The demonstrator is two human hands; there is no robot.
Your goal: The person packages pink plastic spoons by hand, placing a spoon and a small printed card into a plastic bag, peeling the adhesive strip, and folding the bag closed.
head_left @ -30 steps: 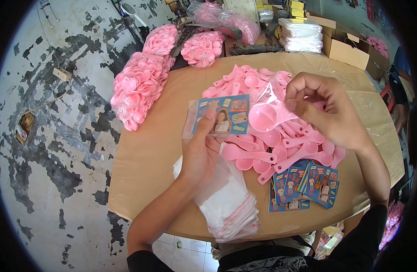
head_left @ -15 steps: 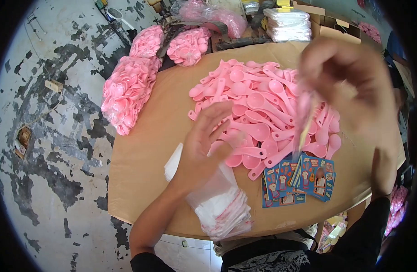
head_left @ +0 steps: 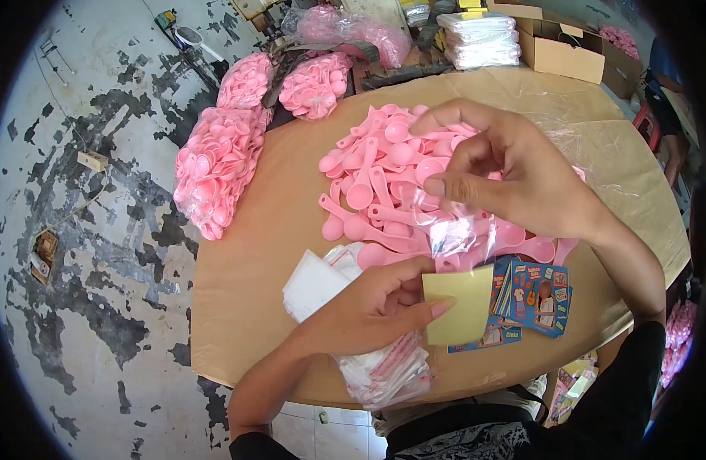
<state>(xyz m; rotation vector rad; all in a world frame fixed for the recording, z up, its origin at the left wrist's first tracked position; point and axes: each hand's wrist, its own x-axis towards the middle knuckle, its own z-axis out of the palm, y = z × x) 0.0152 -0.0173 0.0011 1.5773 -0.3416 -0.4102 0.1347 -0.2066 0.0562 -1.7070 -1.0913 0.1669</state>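
My left hand (head_left: pixel 387 303) pinches a clear plastic bag (head_left: pixel 464 234) at its lower part, the thumb pressed on a plain yellowish card (head_left: pixel 459 310) inside it. Above, my right hand (head_left: pixel 518 172) is curled, with thumb and fingers at the bag's upper end. Behind both hands spreads a heap of pink plastic spoons (head_left: pixel 360 192). Beside the bag lie blue printed cards (head_left: pixel 541 299), partly covered by it. Beneath my left forearm is a stack of clear plastic bags (head_left: pixel 387 376), next to white folded sheets (head_left: pixel 314 284).
Brown paper covers the table (head_left: pixel 245 307). Filled bags of pink spoons (head_left: pixel 218 169) stand at its left edge, with another bag (head_left: pixel 314 84) behind. At the back are stacked clear packs (head_left: pixel 479 42) and a cardboard box (head_left: pixel 564 54). A person's arm (head_left: pixel 675 153) shows at far right.
My right hand has come left and down from the upper right, bringing the bag with the card over the spoons. My left hand has moved down and right and closed on the bag.
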